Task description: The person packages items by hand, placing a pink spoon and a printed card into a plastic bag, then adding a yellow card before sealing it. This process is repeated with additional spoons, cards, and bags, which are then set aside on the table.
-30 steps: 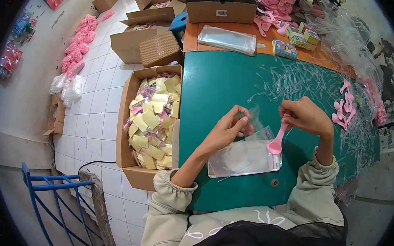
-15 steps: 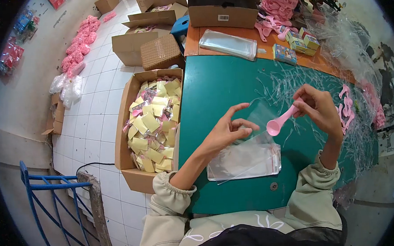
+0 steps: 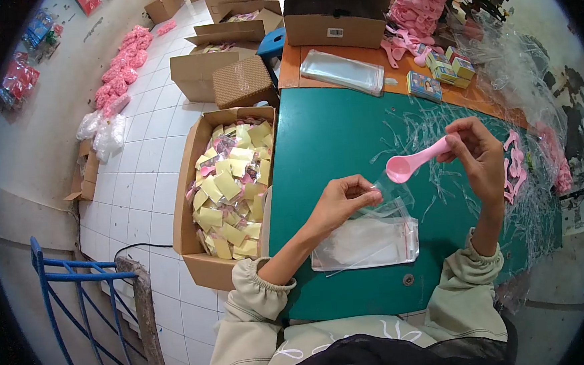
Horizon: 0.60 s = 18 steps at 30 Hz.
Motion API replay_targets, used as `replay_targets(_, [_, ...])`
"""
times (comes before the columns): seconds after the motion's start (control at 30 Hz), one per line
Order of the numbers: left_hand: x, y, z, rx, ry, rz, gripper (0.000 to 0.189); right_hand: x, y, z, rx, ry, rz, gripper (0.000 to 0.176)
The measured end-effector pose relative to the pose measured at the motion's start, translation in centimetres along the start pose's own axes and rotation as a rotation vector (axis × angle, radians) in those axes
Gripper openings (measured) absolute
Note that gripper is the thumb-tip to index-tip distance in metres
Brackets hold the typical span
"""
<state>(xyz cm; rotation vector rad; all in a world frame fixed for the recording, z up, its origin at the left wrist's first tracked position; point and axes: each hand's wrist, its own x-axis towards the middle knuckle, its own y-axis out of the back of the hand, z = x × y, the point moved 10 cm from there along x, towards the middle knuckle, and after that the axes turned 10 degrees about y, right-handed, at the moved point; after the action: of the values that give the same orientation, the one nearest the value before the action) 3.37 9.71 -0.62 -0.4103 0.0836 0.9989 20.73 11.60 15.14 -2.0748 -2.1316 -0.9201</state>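
Note:
Over the green tabletop, my right hand (image 3: 479, 157) pinches the end of a pink scoop spoon's (image 3: 424, 155) handle. The round bowl faces up and points left, over the upper part of a clear plastic bag (image 3: 401, 194). My left hand (image 3: 341, 205) is closed in a pinch at the left edge of that bag, thumb against fingertips. Below both hands lies a stack of clear plastic bags (image 3: 363, 245), flat on the table with its flap edges to the right.
Left of the table (image 3: 323, 137) stands a carton (image 3: 191, 222) full of packets with yellow cards. Pink spoons (image 3: 515, 165) and plastic strips (image 3: 429, 127) lie right. Behind are another bag stack (image 3: 342, 71), small card packs (image 3: 424, 86) and an open box (image 3: 335, 29).
My left fingers have closed from a spread pose onto the clear bag. The spoon has risen slightly and turned flatter, its bowl shifting up and left.

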Motion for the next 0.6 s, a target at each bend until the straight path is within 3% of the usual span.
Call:
replay_targets(0.33, [-0.3,0.7,0.6,-0.084,0.017,0.102,0.019,-0.3,-2.2,-0.8,-0.035,0.034,-0.027,0.014])
replay_targets(0.6, [-0.2,-0.7,0.7,-0.032,0.002,-0.023,0.034,-0.6,-4.4,-0.7,-0.084,0.057,-0.146,0.016])
